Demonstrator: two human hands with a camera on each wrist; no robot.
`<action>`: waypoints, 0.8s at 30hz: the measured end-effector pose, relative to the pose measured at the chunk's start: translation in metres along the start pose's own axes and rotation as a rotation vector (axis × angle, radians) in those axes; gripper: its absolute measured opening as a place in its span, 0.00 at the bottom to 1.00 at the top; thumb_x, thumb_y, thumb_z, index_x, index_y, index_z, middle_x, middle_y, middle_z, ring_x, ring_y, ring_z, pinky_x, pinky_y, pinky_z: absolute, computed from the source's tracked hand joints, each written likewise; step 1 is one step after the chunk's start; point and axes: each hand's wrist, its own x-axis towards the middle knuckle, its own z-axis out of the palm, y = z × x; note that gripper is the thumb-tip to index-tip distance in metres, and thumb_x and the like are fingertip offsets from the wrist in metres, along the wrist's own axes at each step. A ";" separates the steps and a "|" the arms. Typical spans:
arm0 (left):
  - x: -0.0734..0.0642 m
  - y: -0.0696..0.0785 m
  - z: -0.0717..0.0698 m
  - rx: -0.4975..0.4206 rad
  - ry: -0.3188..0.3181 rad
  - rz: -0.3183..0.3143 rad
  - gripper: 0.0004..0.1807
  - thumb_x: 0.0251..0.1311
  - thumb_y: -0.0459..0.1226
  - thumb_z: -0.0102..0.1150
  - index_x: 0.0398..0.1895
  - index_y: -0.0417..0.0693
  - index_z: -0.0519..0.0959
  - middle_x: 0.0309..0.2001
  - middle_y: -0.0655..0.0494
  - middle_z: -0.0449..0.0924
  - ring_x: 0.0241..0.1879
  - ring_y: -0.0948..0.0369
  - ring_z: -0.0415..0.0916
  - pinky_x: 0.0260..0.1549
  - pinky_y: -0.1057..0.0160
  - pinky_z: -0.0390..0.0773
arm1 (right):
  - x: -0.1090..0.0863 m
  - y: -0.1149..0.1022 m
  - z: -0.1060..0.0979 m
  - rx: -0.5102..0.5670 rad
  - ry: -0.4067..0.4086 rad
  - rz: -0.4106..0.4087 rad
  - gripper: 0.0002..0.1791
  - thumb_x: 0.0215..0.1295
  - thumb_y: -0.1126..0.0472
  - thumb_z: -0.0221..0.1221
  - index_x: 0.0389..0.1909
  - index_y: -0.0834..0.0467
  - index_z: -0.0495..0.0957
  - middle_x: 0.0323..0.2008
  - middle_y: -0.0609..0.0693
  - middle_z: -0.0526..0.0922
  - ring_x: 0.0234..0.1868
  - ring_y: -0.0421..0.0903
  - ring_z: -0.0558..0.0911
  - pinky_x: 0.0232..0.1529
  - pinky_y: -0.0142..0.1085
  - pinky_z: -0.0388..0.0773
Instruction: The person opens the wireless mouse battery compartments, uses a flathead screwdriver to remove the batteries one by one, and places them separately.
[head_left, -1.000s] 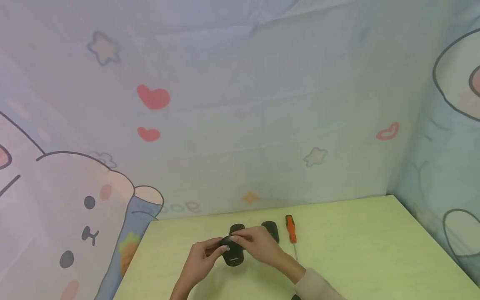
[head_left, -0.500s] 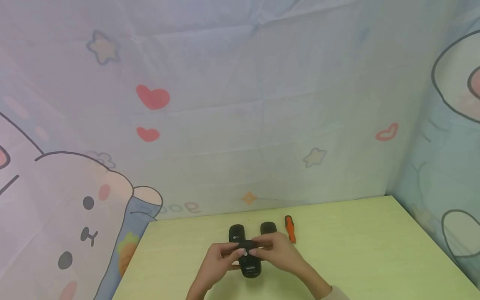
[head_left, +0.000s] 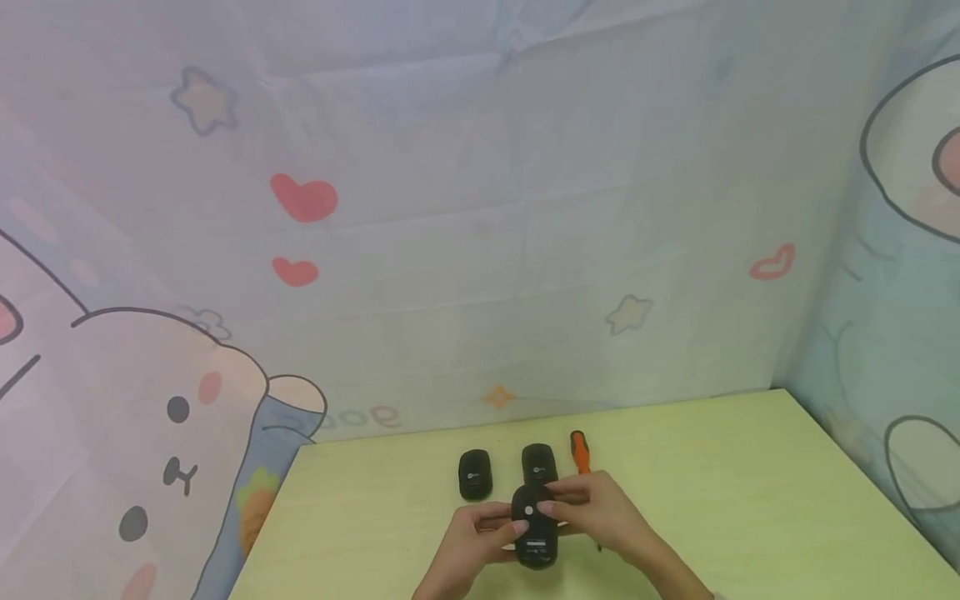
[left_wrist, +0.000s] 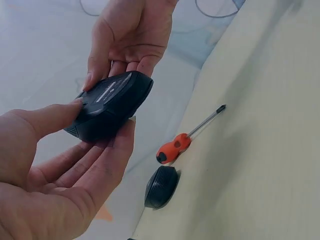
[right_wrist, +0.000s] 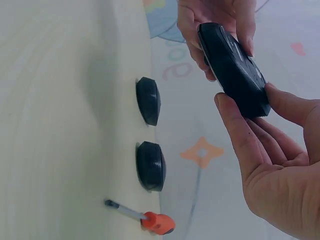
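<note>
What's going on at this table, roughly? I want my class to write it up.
A person's left hand and right hand together hold a black mouse, pinched from either side and raised off the table. Two more, a left mouse and a right mouse, rest on the tabletop. An orange-handled screwdriver lies beside the right mouse, with neither hand holding it.

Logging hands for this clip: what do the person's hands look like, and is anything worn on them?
The left hand and right hand are ungloved, with no rings, bands or cables visible. At the head view's bottom edge, a pale sliver of what may be a sleeve shows, too small to describe further.
</note>
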 end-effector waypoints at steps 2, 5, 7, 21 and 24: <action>0.000 -0.003 0.005 -0.004 0.003 0.002 0.21 0.68 0.35 0.68 0.58 0.28 0.82 0.49 0.37 0.90 0.46 0.56 0.90 0.45 0.53 0.93 | -0.003 0.003 -0.003 0.010 0.003 0.022 0.26 0.70 0.58 0.68 0.59 0.75 0.80 0.52 0.67 0.89 0.49 0.55 0.92 0.42 0.42 0.93; 0.000 -0.004 0.010 0.009 0.012 -0.001 0.20 0.68 0.35 0.68 0.56 0.28 0.83 0.49 0.36 0.90 0.46 0.56 0.90 0.43 0.54 0.93 | -0.006 0.007 -0.006 0.024 0.003 0.049 0.24 0.70 0.58 0.69 0.58 0.72 0.81 0.51 0.65 0.89 0.48 0.53 0.92 0.42 0.43 0.93; 0.001 -0.004 0.012 0.015 0.015 -0.006 0.19 0.67 0.35 0.69 0.56 0.30 0.84 0.49 0.36 0.90 0.46 0.55 0.90 0.42 0.55 0.93 | -0.008 0.009 -0.008 0.034 0.001 0.054 0.24 0.70 0.58 0.69 0.58 0.71 0.82 0.51 0.64 0.90 0.48 0.53 0.92 0.42 0.43 0.93; 0.001 -0.008 0.027 -0.034 0.041 -0.057 0.17 0.65 0.34 0.72 0.52 0.30 0.85 0.46 0.37 0.90 0.44 0.55 0.91 0.39 0.56 0.93 | -0.025 0.015 -0.014 0.038 -0.013 0.047 0.27 0.64 0.58 0.73 0.61 0.66 0.81 0.53 0.64 0.89 0.50 0.52 0.92 0.46 0.37 0.92; 0.001 -0.009 0.029 -0.035 0.045 -0.063 0.17 0.65 0.34 0.71 0.52 0.30 0.85 0.47 0.37 0.90 0.44 0.55 0.91 0.39 0.55 0.93 | -0.026 0.015 -0.013 0.008 0.004 0.052 0.26 0.64 0.57 0.74 0.59 0.65 0.83 0.51 0.62 0.90 0.49 0.51 0.92 0.45 0.36 0.92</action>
